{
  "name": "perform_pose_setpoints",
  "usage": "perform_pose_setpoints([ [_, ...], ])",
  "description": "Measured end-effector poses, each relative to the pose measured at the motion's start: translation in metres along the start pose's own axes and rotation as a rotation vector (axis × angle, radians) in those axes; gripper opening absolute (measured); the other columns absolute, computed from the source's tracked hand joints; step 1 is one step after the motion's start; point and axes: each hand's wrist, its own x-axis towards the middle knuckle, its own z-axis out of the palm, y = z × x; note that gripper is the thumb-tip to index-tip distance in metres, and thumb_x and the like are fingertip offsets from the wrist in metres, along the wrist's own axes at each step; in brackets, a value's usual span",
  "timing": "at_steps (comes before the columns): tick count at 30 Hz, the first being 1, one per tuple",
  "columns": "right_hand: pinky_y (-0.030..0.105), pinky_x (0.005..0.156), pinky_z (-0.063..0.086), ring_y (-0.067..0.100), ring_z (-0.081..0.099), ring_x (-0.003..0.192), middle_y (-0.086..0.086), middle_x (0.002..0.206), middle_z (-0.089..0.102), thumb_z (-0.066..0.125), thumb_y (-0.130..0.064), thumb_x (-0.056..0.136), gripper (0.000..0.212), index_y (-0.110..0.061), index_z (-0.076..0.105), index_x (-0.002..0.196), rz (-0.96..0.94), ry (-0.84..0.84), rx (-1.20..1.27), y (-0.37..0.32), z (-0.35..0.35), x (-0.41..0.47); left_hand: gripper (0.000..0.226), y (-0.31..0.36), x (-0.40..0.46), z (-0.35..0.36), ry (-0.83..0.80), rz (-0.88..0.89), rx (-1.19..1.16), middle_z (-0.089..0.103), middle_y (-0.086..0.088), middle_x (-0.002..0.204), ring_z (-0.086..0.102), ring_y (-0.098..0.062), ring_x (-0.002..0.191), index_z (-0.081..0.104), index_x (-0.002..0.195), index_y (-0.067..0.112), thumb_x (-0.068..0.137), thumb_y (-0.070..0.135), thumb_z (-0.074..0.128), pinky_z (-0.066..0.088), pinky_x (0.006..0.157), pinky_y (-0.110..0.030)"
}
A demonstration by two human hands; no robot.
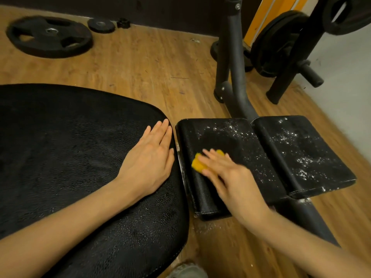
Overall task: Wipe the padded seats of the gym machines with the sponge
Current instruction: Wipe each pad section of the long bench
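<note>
A large black padded seat (70, 157) fills the left of the view; my left hand (150, 155) rests flat on its right edge with straight fingers. To its right a smaller black pad in two sections (251, 149) is speckled with white powder, thickest on the right section (305, 153). A dark streak free of powder crosses the left section. My right hand (226, 173), blurred, presses a yellow sponge (198, 163) onto the left section with straight fingers. Most of the sponge is hidden under the fingers.
A dark metal machine frame (232, 63) rises behind the small pad. Weight plates (275, 45) hang on a rack at the upper right. A large plate (50, 36) and a small one (101, 25) lie on the wooden floor. A shoe (188, 270) shows at the bottom.
</note>
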Motion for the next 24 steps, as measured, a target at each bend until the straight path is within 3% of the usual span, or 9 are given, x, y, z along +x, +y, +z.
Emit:
perform_pose_setpoints([
  [3,0.032,0.118,0.027,0.009,0.042,0.136,-0.004,0.141,0.053,0.049,-0.035,0.098,0.039,-0.023,0.058,0.133,-0.058,-0.007,0.016,0.007,0.001,0.000,0.068,-0.001,0.000,0.003,0.004,0.016,0.028,0.020,-0.014,0.160,0.018,-0.023,0.149,0.025,0.151,0.001,0.096,0.038,0.011,0.004,0.119,-0.031],
  [6,0.041,0.117,0.028,0.017,0.044,0.135,0.003,0.141,0.053,0.052,-0.025,0.099,0.035,-0.020,0.058,0.133,0.080,0.093,0.003,0.018,0.012,0.061,0.069,-0.001,0.000,0.002,0.002,0.025,0.020,0.018,-0.013,0.161,0.016,-0.022,0.150,0.024,0.152,0.002,0.095,0.039,0.010,0.002,0.119,-0.030],
  [8,0.040,0.119,0.024,0.018,0.041,0.137,0.003,0.144,0.050,0.048,-0.025,0.101,0.035,-0.021,0.057,0.134,0.163,0.110,-0.040,0.010,0.020,0.087,0.068,0.000,0.000,-0.001,0.007,0.016,0.011,0.016,-0.012,0.161,0.014,-0.021,0.150,0.022,0.152,0.003,0.096,0.039,0.010,0.000,0.119,-0.029],
  [12,0.035,0.120,0.020,0.015,0.038,0.139,0.001,0.145,0.049,0.050,-0.024,0.099,0.038,-0.021,0.054,0.137,-0.077,-0.003,-0.046,0.023,0.012,0.064,0.059,0.000,0.000,-0.002,0.009,0.011,-0.031,0.012,-0.011,0.163,0.009,-0.019,0.151,0.018,0.154,0.004,0.103,0.032,0.024,-0.003,0.119,-0.027],
  [17,0.043,0.119,0.023,0.018,0.044,0.135,0.001,0.141,0.054,0.050,-0.029,0.099,0.035,-0.023,0.059,0.132,0.149,0.131,-0.023,0.044,0.003,0.077,0.061,0.002,0.000,0.000,0.008,0.006,-0.002,0.018,-0.014,0.161,0.014,-0.022,0.150,0.022,0.152,0.002,0.100,0.034,0.020,0.001,0.119,-0.030],
  [22,0.035,0.115,0.022,0.014,0.046,0.131,-0.004,0.136,0.056,0.047,-0.032,0.100,0.035,-0.023,0.056,0.133,-0.069,0.024,-0.062,0.017,0.023,0.104,0.069,0.002,0.001,0.000,-0.012,0.010,0.001,0.018,-0.015,0.161,0.015,-0.025,0.150,0.025,0.152,0.003,0.095,0.041,0.014,0.004,0.120,-0.033],
  [24,0.037,0.114,0.027,0.018,0.048,0.129,-0.004,0.136,0.057,0.046,-0.034,0.100,0.035,-0.023,0.057,0.132,-0.025,0.016,-0.065,0.044,0.010,0.112,0.066,0.002,0.001,-0.001,-0.008,0.006,-0.007,0.017,-0.015,0.161,0.014,-0.024,0.150,0.025,0.152,0.004,0.097,0.040,0.017,0.003,0.120,-0.032],
])
